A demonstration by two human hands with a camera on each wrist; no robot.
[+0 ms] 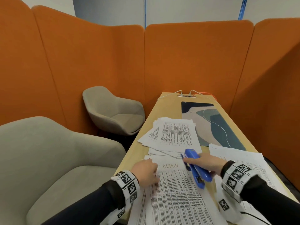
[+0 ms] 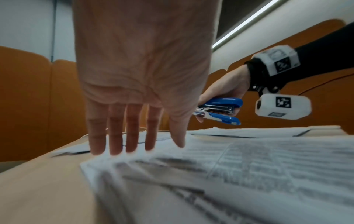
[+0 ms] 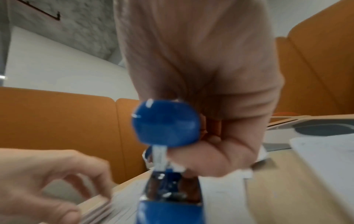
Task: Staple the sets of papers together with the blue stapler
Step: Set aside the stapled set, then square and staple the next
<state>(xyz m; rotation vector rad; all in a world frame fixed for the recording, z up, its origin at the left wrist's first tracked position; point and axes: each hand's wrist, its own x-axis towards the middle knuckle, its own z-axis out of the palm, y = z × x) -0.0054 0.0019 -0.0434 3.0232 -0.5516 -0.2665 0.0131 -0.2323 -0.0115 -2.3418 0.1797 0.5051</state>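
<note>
My right hand (image 1: pixel 205 161) grips the blue stapler (image 1: pixel 195 166), fingers curled round its body. In the left wrist view the stapler (image 2: pixel 220 110) hangs a little above the papers with its jaws slightly apart. It is over the top right part of the printed set headed "ADMIN" (image 1: pixel 175 192), which lies at the table's near end. My left hand (image 1: pixel 146 172) rests on that set's top left corner. Its fingers (image 2: pixel 122 128) point down nearly straight, with the tips on the paper edge. In the right wrist view the stapler (image 3: pixel 166 122) fills the centre, blurred.
A fanned pile of printed sheets (image 1: pixel 172 135) lies just beyond the set. More sheets (image 1: pixel 240 159) lie to the right. A patterned desk mat (image 1: pixel 215 127) covers the far table. Grey chairs (image 1: pixel 113 111) stand to the left, and orange partitions (image 1: pixel 186 59) enclose the booth.
</note>
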